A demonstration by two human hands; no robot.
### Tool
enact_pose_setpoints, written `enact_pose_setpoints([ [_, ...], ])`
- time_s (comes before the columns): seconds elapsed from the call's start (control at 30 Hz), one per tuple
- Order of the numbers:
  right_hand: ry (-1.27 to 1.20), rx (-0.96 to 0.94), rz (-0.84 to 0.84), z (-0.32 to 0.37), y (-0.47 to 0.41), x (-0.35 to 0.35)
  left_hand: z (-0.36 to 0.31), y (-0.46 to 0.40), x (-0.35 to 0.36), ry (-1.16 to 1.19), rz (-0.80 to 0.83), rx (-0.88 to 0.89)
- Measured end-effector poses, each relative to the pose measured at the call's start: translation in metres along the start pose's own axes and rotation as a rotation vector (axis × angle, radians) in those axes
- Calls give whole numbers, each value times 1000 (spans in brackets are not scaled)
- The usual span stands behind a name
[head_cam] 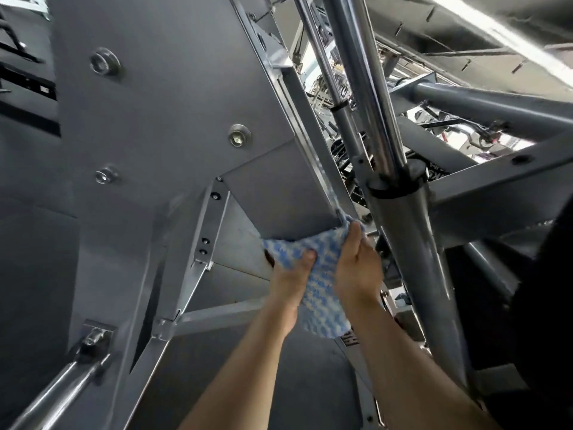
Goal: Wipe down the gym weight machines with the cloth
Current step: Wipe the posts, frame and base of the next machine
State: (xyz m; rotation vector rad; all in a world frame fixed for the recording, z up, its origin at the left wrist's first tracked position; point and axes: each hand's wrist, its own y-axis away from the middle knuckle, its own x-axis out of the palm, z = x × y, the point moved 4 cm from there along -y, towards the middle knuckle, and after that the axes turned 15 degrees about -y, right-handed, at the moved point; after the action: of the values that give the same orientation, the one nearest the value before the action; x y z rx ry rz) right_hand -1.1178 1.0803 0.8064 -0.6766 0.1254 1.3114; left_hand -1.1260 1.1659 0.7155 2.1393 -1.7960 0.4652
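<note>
A blue and white checked cloth [322, 287] is pressed against the lower edge of a grey metal box section [279, 200] of the weight machine. My left hand [291, 280] grips the cloth's left side, with the thumb lying over it. My right hand [356, 271] holds its right side, fingers curled up around the top corner at the box section's end. Part of the cloth hangs down between my two forearms.
A large grey panel with bolts [155, 103] fills the upper left. A thick grey post with a chrome rod [400, 243] stands just right of my hands. Grey cross tubes [496, 107] run at the right, and a chrome bar [52, 395] lies at the lower left.
</note>
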Motion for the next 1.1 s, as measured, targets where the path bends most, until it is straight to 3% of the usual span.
enact_pose_setpoints([
  [0.13,14,203,25,-70,14,-26,46,11,24,24,20,-108],
  [0.3,15,289,78,-67,8,-32,41,15,25,74,-29,-67],
  [0.43,-64,51,138,-8,0,-7,-14,10,6,153,-118,70],
  [0.53,-13,-111,150,27,-4,9,-60,6,-12,194,-92,222],
  [0.67,31,-290,130,20,11,8,-64,10,-9,352,-116,213],
  [0.93,79,-156,84,-60,29,-20,40,19,38,425,-89,-146],
  [1.0,81,-62,73,-92,35,-30,67,26,56,523,-9,-289],
  [1.1,137,148,96,-152,40,-49,103,41,80,472,66,-427],
])
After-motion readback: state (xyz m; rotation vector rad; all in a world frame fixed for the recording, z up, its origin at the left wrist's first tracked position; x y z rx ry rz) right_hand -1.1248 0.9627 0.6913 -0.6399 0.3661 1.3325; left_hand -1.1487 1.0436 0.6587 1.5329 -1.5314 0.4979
